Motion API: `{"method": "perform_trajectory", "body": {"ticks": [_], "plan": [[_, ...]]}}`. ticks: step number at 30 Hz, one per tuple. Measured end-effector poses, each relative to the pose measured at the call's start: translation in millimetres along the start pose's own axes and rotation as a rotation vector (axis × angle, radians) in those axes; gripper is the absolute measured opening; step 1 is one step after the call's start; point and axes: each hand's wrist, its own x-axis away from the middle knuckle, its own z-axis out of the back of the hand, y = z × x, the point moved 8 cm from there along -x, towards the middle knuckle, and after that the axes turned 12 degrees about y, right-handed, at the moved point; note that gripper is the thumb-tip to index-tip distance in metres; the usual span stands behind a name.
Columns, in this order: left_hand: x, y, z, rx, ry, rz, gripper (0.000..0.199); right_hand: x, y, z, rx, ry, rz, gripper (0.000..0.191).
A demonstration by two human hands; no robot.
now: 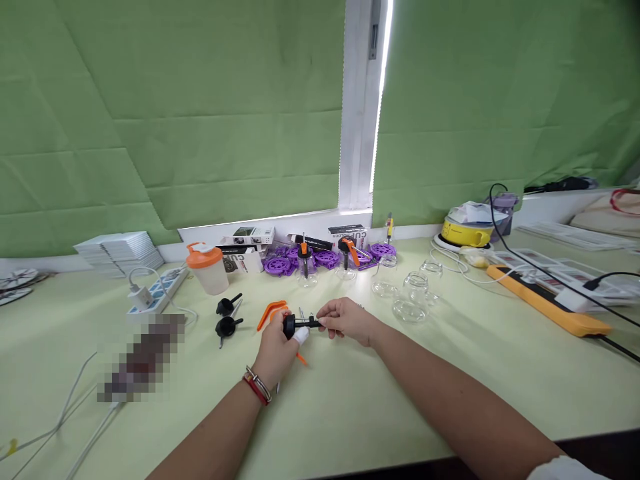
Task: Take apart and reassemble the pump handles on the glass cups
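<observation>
My left hand (278, 348) is wrapped round a black mechanism (302, 325) with a round cap, a thin metal rod and a narrow arm. White tape covers its thumb. My right hand (346, 319) pinches the narrow right end of the same piece between thumb and fingertips. The mechanism lies level, just above the table. Orange curved handles (269, 312) lie beside my left hand, partly hidden by it. Two black cup-shaped parts with side arms (227, 326) rest further left.
Glass jars (415, 288) stand right of centre. Assembled units with orange levers (304, 261), purple slotted discs (280, 262) and boxes (243, 261) line the back. An orange-lidded shaker (207, 269) and a power strip (165, 290) are at left; an orange-yellow strip (547, 303) lies right.
</observation>
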Motion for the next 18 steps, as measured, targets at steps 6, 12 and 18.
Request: {"method": "perform_trajectory", "body": {"ticks": [6, 12, 18], "plan": [[5.1, 2.5, -8.7, 0.039, -0.072, 0.093, 0.033, 2.1, 12.3, -5.6, -0.087, -0.083, -0.184, 0.003], [6.3, -6.3, -14.7, -0.103, -0.078, 0.036, 0.025, 1.0, 26.4, -15.2, -0.069, 0.130, -0.149, 0.009], [6.1, -4.4, -14.4, -0.147, -0.066, 0.064, 0.021, -3.0, 31.8, -16.3, 0.027, 0.237, 0.005, 0.013]]}}
